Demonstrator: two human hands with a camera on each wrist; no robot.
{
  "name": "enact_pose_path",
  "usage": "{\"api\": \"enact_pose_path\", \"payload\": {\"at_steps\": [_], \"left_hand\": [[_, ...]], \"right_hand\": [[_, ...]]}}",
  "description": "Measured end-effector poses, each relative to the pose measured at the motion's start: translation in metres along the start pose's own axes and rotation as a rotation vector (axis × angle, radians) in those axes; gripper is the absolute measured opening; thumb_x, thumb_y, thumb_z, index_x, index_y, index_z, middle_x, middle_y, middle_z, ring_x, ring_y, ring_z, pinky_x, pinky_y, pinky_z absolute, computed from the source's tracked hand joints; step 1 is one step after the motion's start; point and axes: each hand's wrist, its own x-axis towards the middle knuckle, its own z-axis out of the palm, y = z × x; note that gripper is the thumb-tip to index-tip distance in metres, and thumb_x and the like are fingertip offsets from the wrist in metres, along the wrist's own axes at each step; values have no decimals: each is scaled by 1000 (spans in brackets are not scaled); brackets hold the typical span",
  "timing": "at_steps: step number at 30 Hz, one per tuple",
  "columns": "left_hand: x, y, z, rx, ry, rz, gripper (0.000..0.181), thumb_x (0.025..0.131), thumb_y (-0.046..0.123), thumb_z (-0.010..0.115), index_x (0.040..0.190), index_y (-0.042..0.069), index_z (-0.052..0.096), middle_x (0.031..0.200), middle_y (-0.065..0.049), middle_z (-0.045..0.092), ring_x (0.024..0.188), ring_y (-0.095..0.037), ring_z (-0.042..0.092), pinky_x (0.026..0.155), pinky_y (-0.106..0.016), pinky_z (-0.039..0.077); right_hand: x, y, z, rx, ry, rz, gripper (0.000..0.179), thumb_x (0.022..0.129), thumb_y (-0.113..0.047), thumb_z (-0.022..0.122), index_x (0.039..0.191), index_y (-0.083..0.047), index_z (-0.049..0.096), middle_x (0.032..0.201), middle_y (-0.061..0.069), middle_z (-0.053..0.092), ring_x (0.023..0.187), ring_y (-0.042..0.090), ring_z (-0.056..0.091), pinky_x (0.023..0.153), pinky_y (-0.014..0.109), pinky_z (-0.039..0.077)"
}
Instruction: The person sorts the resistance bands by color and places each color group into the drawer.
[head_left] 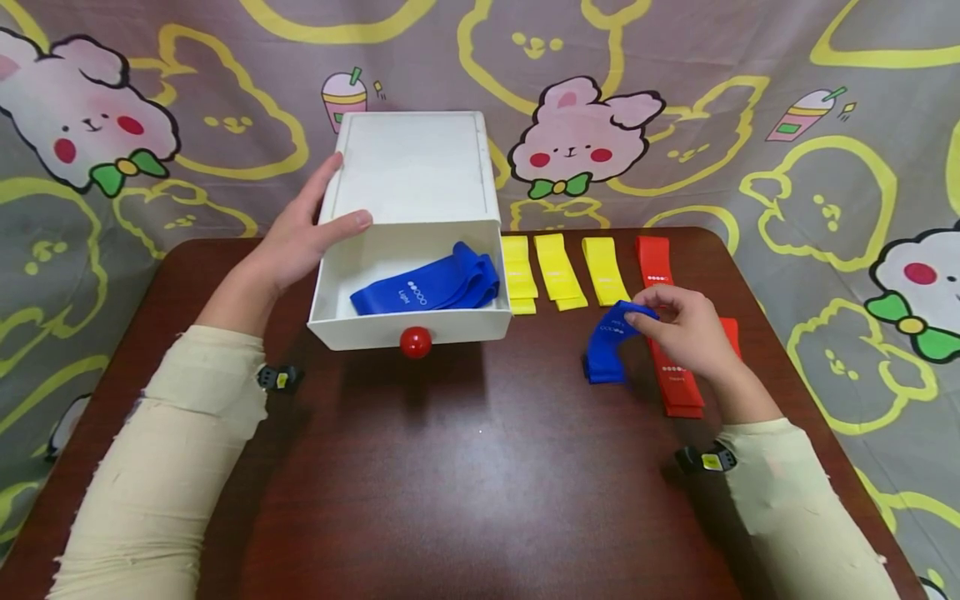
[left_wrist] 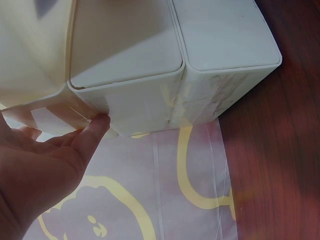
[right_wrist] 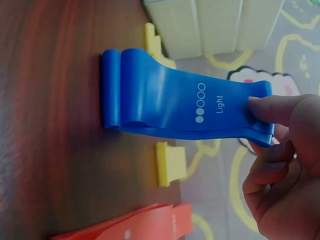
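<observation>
My right hand (head_left: 686, 329) pinches one end of a folded blue resistance band (head_left: 611, 342) between thumb and fingers. The band reads "Light" in the right wrist view, and its lower end curves down to the table. My left hand (head_left: 296, 229) rests against the left side of a white drawer cabinet (head_left: 416, 171), its thumb lying over the top near the front edge. Below that top, a white drawer (head_left: 408, 328) with a red ball knob (head_left: 416, 342) stands pulled out. Inside it lie folded blue bands (head_left: 420, 285).
Folded yellow bands (head_left: 602, 271) lie in a row right of the cabinet, the leftmost partly behind the drawer. Red bands (head_left: 654, 258) lie beyond and beneath my right hand. A patterned curtain (head_left: 420, 67) hangs behind the brown table (head_left: 450, 500).
</observation>
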Motion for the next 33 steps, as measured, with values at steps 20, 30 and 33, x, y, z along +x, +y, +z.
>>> {"api": "enact_pose_path", "payload": {"at_steps": [20,30,33], "left_hand": [[0,-1,0,0,0,-1,91,91,54,64,159,45,5,164,-5,13,136,-41,34,100,-62,39],[1,-1,0,-8,0,8,90,91,53,64,159,45,5,164,-4,13,136,-40,33,102,-62,37],[1,-1,0,-7,0,8,91,91,53,65,159,45,5,164,-3,12,137,-40,32,102,-62,37]], "right_hand": [[22,-56,-8,157,245,-121,18,93,-14,72,107,-2,70,100,7,67,65,20,60,54,23,51],[39,-106,-20,325,333,-237,15,92,-9,73,104,0,73,99,6,70,84,16,68,78,25,55],[42,-119,-22,365,351,-270,15,91,-9,73,103,0,73,99,9,69,83,19,69,79,27,55]]}}
